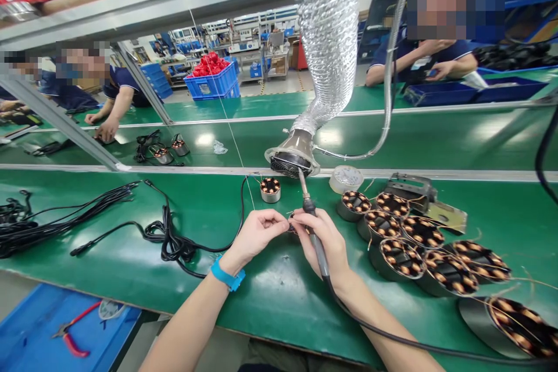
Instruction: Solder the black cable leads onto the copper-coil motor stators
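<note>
My right hand [328, 239] is closed around a soldering iron [320, 257], whose metal tip points up and away toward the fume duct. Its thumb and fingertips also pinch close to my left hand. My left hand [260, 237], with a blue wrist strap [227, 274], has thumb and forefinger pressed together; what they hold is too small to make out. Between the two hands sits a small wound motor stator [299, 229], mostly hidden by the fingers. A thin white strand [231, 131] hangs from above and ends behind my left hand. Just beyond stands another stator [271, 190], with a black cable beside it.
Several copper-wound stators [401, 258] stand at right, near a soldering-iron stand [410, 189] and a round clear container [346, 178]. Black cables [174, 238] lie at left. A foil duct [329, 40] hangs ahead. Red-handled pliers [72, 334] rest on a blue tray. Co-workers sit opposite.
</note>
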Tool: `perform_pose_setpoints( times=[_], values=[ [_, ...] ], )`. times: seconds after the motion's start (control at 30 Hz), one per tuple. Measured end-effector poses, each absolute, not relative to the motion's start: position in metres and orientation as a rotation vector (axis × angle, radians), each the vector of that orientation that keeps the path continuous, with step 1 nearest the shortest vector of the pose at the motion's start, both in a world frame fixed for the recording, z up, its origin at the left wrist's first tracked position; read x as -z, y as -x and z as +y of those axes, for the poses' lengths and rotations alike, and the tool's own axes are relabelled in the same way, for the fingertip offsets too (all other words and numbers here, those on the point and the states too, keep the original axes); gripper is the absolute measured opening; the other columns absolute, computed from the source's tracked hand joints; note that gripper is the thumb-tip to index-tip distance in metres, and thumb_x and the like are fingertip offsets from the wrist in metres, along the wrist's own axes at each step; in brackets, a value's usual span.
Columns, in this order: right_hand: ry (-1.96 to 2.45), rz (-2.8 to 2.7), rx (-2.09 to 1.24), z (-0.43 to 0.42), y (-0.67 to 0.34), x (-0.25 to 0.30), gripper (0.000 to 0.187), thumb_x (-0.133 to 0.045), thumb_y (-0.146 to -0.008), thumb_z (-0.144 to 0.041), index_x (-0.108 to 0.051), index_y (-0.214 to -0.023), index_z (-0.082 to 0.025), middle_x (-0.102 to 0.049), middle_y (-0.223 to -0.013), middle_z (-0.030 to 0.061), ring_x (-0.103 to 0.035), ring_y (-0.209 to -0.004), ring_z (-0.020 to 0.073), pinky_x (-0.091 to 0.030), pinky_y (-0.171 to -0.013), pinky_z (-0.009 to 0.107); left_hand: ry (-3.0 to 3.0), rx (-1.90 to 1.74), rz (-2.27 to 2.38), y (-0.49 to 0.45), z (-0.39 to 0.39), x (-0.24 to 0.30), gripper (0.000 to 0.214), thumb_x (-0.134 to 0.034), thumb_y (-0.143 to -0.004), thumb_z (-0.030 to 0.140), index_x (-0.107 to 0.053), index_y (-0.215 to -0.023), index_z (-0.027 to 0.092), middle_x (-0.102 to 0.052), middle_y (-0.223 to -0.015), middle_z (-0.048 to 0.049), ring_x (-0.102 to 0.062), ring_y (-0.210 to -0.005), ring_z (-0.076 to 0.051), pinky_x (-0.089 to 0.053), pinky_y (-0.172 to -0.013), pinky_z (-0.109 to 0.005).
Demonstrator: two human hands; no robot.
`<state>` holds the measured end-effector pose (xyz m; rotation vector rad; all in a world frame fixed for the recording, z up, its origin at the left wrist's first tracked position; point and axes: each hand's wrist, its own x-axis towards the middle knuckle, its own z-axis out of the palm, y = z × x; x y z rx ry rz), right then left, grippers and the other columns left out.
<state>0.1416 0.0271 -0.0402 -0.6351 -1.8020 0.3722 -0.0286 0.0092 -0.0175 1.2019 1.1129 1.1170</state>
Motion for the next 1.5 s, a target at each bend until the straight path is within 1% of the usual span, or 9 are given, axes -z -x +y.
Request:
perform_pose_setpoints(
  times=[0.17, 0.37, 0.47, 0.53, 0.63, 0.87, 1.23, 1.4, 1.5],
  values=[
    [0.702, -1.755, -0.412, 0.029, -0.141, 0.04, 0.024, -0.058, -0.094, -0.009, -0.064, -0.113, -0.024, -0.065, -0.108, 0.0068, -0.067, -0.099, 0.0172, -0.055, -0.09, 0.03, -1.111, -1.255, 1.263, 0.028, 0.014, 0.023, 0.017, -0.076, -0.072, 0.03, -0.072, -0.069, 0.014, -0.062, -0.063, -0.0005, -0.048, -0.058, -0.01, -0.038, -0.059, -0.023],
    [0.823, -1.509, -0.631, 0.027, -0.154, 0.035, 0.031, -0.053, -0.098, -0.02, -0.06, -0.128, -0.023, -0.072, -0.092, 0.0023, -0.071, -0.073, 0.015, -0.058, -0.074, 0.029, -1.023, -1.316, 1.328, 0.029, 0.021, 0.033, 0.014, -0.074, -0.07, 0.027, -0.07, -0.065, 0.014, -0.058, -0.057, 0.0015, -0.04, -0.051, -0.007, -0.033, -0.054, -0.022],
    [0.781, -1.555, -0.557, 0.025, -0.164, 0.037, 0.025, -0.052, -0.097, -0.018, -0.069, -0.114, -0.022, -0.067, -0.067, -0.0027, -0.064, -0.056, 0.0131, -0.055, -0.062, 0.027, -1.019, -1.3, 1.327, 0.028, 0.021, 0.033, 0.014, -0.073, -0.07, 0.027, -0.07, -0.066, 0.014, -0.057, -0.057, 0.0016, -0.04, -0.051, -0.007, -0.032, -0.054, -0.022],
    [0.728, -1.602, -0.486, 0.024, -0.169, 0.039, 0.022, -0.052, -0.095, -0.016, -0.073, -0.101, -0.022, -0.061, -0.059, -0.0034, -0.058, -0.05, 0.0124, -0.049, -0.055, 0.027, -1.018, -1.296, 1.329, 0.027, 0.02, 0.031, 0.014, -0.074, -0.07, 0.027, -0.07, -0.066, 0.014, -0.057, -0.057, 0.0015, -0.04, -0.051, -0.007, -0.032, -0.054, -0.022],
    [0.666, -1.634, -0.447, 0.024, -0.173, 0.041, 0.023, -0.052, -0.092, -0.016, -0.074, -0.094, -0.021, -0.062, -0.062, -0.001, -0.055, -0.051, 0.0133, -0.043, -0.053, 0.028, -1.026, -1.294, 1.326, 0.026, 0.019, 0.03, 0.016, -0.074, -0.07, 0.028, -0.07, -0.066, 0.014, -0.058, -0.059, 0.0008, -0.041, -0.052, -0.007, -0.033, -0.054, -0.023],
    [0.627, -1.688, -0.492, 0.024, -0.17, 0.041, 0.022, -0.052, -0.089, -0.015, -0.073, -0.094, -0.021, -0.064, -0.065, -0.0008, -0.053, -0.052, 0.0138, -0.04, -0.054, 0.029, -1.046, -1.287, 1.313, 0.027, 0.02, 0.034, 0.018, -0.073, -0.074, 0.031, -0.07, -0.069, 0.014, -0.061, -0.063, -0.0001, -0.042, -0.054, -0.007, -0.033, -0.055, -0.022],
    [0.658, -1.687, -0.548, 0.024, -0.168, 0.044, 0.022, -0.052, -0.092, -0.016, -0.073, -0.095, -0.022, -0.06, -0.06, -0.0019, -0.057, -0.054, 0.0141, -0.043, -0.057, 0.029, -1.029, -1.281, 1.326, 0.025, 0.019, 0.031, 0.02, -0.075, -0.072, 0.033, -0.071, -0.069, 0.014, -0.057, -0.056, 0.0017, -0.042, -0.053, -0.008, -0.033, -0.055, -0.023],
    [0.66, -1.652, -0.55, 0.023, -0.167, 0.043, 0.022, -0.052, -0.092, -0.016, -0.073, -0.096, -0.022, -0.06, -0.059, -0.0029, -0.053, -0.049, 0.0125, -0.042, -0.054, 0.028, -1.068, -1.265, 1.345, 0.025, 0.018, 0.031, 0.019, -0.074, -0.073, 0.032, -0.071, -0.069, 0.013, -0.06, -0.059, 0.0003, -0.044, -0.054, -0.009, -0.034, -0.055, -0.023],
    [0.662, -1.658, -0.546, 0.023, -0.167, 0.043, 0.022, -0.052, -0.092, -0.017, -0.073, -0.094, -0.022, -0.059, -0.058, -0.0028, -0.057, -0.051, 0.0136, -0.046, -0.056, 0.028, -1.077, -1.263, 1.352, 0.025, 0.018, 0.03, 0.018, -0.074, -0.073, 0.031, -0.07, -0.068, 0.013, -0.062, -0.061, -0.0002, -0.045, -0.055, -0.009, -0.036, -0.056, -0.023]
  ],
)
